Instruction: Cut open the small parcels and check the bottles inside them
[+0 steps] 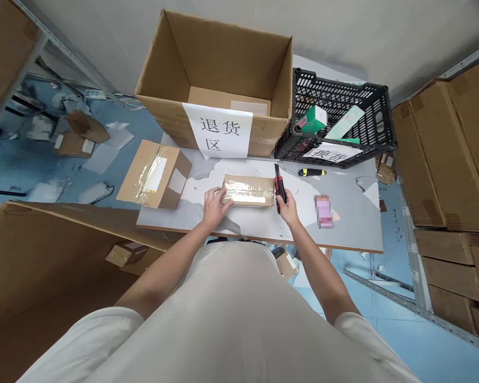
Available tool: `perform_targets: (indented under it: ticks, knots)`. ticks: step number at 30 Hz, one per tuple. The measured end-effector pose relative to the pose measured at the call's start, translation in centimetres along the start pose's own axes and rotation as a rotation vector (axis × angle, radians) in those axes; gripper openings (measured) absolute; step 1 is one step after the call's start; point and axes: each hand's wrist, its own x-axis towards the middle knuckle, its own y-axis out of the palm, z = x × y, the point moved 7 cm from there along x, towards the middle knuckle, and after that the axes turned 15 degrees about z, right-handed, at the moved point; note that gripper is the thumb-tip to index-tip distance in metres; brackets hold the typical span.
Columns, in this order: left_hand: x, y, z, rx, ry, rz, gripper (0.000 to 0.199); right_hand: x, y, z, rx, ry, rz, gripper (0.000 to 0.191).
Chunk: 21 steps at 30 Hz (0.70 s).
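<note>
A small cardboard box (249, 190) lies flat on the white table, with shiny clear tape over its top and a white strip along its near edge. My left hand (214, 206) grips the left end of this box, thumb along the near side and fingers at the far corner. In my right hand (287, 206) is a red and black box cutter (280, 187), held upright just beside the box's right end. Whether its blade touches the box I cannot tell.
Behind stands a large open carton (163, 114) with a paper sign. Right of it, a black plastic crate (377, 122) holds green and white boxes. A taped carton (159, 175) sits left; a yellow-black tool (312, 172) and a blurred pink item (324, 211) lie right.
</note>
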Motion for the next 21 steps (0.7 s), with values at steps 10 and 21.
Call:
perform_targets:
  ticks: [10,21]
  knots:
    - [-0.4,3.4,-0.3,-0.12,0.186,0.295,0.034,3.9,8.5,6.8,-0.986,-0.233,0.717,0.052]
    - [-0.2,3.5,-0.1,0.001,0.253,0.271,0.034,4.6,10.8,7.6,-1.382,-0.197,0.846,0.054]
